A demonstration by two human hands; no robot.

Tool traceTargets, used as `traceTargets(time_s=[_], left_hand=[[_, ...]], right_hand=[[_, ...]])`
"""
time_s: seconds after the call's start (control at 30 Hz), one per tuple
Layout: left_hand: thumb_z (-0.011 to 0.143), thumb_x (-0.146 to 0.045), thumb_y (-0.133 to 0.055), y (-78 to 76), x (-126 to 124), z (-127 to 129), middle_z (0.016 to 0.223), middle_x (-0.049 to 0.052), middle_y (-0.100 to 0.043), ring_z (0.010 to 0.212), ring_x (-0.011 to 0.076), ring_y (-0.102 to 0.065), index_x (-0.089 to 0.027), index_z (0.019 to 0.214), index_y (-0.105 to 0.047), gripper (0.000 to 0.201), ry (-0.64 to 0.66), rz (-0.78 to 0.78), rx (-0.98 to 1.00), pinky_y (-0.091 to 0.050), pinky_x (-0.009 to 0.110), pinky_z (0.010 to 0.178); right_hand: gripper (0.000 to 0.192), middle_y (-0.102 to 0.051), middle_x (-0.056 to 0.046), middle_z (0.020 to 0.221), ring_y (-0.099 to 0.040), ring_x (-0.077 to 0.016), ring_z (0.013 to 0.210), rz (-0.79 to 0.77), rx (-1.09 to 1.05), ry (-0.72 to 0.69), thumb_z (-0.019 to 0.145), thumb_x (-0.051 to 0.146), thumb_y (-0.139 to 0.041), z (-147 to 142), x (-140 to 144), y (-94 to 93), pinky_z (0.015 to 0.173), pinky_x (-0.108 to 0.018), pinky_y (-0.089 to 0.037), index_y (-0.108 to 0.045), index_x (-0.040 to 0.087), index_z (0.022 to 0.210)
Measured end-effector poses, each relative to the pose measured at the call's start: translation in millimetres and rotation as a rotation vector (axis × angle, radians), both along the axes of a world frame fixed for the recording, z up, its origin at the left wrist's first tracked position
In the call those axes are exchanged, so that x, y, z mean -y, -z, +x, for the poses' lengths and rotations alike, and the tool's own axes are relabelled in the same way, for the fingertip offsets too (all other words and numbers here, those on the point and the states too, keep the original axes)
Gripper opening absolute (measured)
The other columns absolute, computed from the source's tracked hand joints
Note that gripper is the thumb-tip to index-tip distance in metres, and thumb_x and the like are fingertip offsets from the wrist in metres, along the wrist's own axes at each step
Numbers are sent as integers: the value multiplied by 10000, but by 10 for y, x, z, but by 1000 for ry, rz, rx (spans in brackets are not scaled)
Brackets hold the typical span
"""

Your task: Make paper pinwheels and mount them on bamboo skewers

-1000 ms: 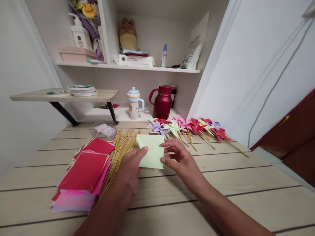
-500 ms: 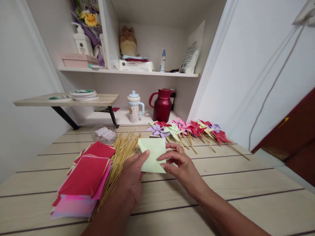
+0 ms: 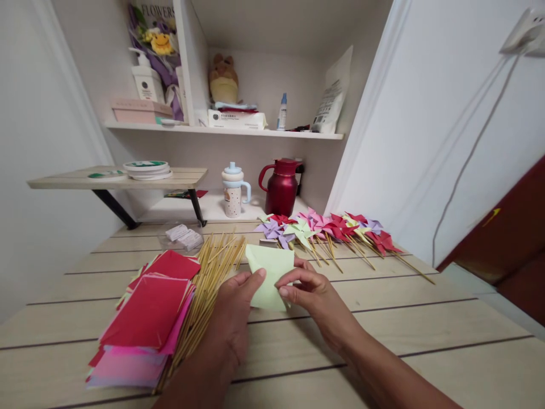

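Observation:
A square sheet of pale green paper is held above the table between both hands. My left hand grips its left side, thumb on the face and the other fingers behind. At the right edge, my right hand pinches the paper between thumb and forefinger, and its remaining fingers are partly hidden behind the sheet. Beside my left arm lies a bundle of thin wooden sticks. Left of the sticks is a stack of coloured paper sheets, red on top with pink below. Several paper pinwheels on sticks lie beyond my hands.
A clear packet with white pieces lies behind the paper stack. At the back stand a light blue cup and a red jug. A small raised shelf on black legs bears round white discs.
The green paper has tilted and shifted slightly right and down in view. My right fingers have closed in on its right edge. The whole view has dipped slightly.

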State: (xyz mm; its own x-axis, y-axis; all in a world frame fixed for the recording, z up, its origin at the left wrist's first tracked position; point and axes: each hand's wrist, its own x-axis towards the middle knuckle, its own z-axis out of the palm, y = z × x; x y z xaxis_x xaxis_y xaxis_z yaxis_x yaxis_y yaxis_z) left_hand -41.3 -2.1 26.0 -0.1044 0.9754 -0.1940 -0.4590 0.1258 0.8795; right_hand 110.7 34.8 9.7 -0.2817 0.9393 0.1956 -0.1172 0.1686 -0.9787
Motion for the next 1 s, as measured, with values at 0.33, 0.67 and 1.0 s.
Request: traceTargets(time_s=[0.33, 0.67, 1.0], left_hand=[[766, -316, -743, 12, 7, -30, 964, 106, -757, 764, 175, -665, -125, 1053, -735, 344, 26, 8, 109, -495, 268, 699], [712, -365, -779, -2, 39, 34, 934, 79, -749, 869, 184, -637, -148, 944, -762, 318, 15, 16, 6, -469, 280, 795], [733, -380, -765, 8, 9, 35, 899, 108, -751, 831, 194, -651, -113, 952, -745, 346, 50, 51, -33, -470, 306, 816]], right_hand=[[149, -447, -58, 1287, -458, -264, 1214, 134, 89, -24, 748, 340, -759, 42, 2, 39, 842, -338, -487, -791, 309, 891], [151, -482, -24, 984, -526, -208, 959, 135, 92, 37, 703, 370, -798, 8, -2, 7, 873, -327, -445, -735, 233, 690], [187, -440, -16, 922, -491, -206, 927, 116, 139, 52, 763, 375, -722, 21, 13, -42, 846, -328, -385, -704, 216, 666]])
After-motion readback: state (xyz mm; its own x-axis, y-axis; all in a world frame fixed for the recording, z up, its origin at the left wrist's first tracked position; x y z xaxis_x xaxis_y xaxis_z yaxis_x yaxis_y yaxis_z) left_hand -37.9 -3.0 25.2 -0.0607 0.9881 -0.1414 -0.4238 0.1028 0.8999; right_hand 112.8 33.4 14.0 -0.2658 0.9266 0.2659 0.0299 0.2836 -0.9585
